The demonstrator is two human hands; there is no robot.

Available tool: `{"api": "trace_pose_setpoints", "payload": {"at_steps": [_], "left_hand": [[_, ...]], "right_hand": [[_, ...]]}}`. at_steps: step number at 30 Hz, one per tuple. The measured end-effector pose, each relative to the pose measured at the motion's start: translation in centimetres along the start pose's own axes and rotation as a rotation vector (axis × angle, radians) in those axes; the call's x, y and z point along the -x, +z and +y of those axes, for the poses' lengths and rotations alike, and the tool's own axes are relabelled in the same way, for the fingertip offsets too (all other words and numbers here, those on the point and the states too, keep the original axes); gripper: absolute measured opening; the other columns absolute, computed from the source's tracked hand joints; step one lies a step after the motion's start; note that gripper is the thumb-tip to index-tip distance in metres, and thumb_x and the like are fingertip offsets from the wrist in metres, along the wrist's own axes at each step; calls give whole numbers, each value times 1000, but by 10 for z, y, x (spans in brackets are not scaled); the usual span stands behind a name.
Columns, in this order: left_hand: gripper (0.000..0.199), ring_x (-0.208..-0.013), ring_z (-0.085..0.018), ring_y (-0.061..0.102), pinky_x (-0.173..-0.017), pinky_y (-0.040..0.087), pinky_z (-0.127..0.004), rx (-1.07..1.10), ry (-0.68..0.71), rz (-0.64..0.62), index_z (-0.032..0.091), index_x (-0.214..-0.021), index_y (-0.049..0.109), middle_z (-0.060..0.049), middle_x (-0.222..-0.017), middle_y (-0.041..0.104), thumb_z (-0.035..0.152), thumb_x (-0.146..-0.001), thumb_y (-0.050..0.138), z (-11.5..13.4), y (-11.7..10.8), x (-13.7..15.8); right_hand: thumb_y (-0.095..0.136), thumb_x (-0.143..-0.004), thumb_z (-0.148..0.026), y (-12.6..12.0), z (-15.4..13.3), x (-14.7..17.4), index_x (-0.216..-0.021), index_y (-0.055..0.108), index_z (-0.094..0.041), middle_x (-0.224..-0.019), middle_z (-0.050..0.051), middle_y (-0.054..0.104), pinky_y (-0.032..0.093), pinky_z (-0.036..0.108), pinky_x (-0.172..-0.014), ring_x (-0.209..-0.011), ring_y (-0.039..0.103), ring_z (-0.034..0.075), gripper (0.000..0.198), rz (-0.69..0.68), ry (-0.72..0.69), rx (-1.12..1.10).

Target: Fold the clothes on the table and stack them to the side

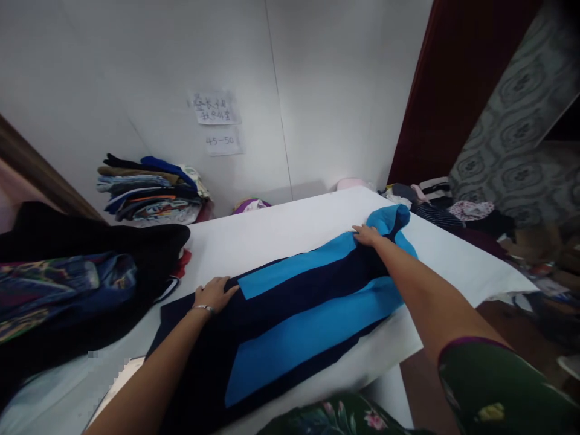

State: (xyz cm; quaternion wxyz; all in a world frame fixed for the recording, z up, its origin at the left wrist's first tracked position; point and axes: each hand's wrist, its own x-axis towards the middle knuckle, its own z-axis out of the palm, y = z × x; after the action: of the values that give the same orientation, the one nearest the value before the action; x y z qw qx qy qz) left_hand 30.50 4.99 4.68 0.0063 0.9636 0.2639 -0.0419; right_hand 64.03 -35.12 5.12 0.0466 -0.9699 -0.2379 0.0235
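A long navy garment with bright blue panels [312,320] lies stretched out across the white table [272,228]. My left hand [214,295], with a bracelet at the wrist, rests on the garment's upper edge near its left end, fingers spread. My right hand [366,235] lies on the same edge farther right, fingers stretched out, beside a bunched bright blue part [388,219] at the right end. My left forearm hides some of the navy cloth.
Folded clothes [149,188] are stacked behind the table at left. A dark heap of clothes [90,284] covers the left side. More clothes [446,208] lie beyond the right edge. Paper notes [217,109] hang on the wall.
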Motion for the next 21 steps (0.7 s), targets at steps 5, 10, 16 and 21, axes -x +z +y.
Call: {"api": "trace_pose_setpoints", "payload": {"at_steps": [5, 10, 16, 21], "left_hand": [[45, -101, -26, 60, -88, 41, -37, -42, 83, 63, 18, -104, 64, -11, -103, 66, 51, -83, 43, -5, -4, -1], [44, -92, -24, 62, -79, 45, -33, 55, 24, 6, 18, -102, 63, -8, -99, 66, 52, -82, 44, -10, -1, -5], [49, -113, -28, 54, -94, 42, -42, 78, 85, 239, 16, -121, 56, -12, -123, 59, 42, -78, 53, -3, -2, 1], [43, -110, -23, 56, -95, 45, -35, 297, 404, 333, 20, -114, 61, -8, -118, 61, 50, -84, 50, 42, -2, 42]], "right_hand": [[54, -78, -22, 1, 11, -8, -109, 67, -17, -114, 14, 65, 20, 58, -105, -113, 54, 33, 34, -112, 55, 84], [50, -79, -17, 3, 23, -1, -111, 67, -16, -117, 17, 63, 25, 60, -101, -112, 55, 35, 36, -104, 148, 119], [46, -79, -14, 5, 13, 13, -134, 48, -18, -135, 16, 51, 22, 63, -102, -126, 43, 36, 55, 12, 99, 88], [44, -86, -24, 15, -15, 32, -141, 38, -18, -151, 8, 30, 20, 44, -113, -141, 19, 25, 55, 130, -223, -22]]}}
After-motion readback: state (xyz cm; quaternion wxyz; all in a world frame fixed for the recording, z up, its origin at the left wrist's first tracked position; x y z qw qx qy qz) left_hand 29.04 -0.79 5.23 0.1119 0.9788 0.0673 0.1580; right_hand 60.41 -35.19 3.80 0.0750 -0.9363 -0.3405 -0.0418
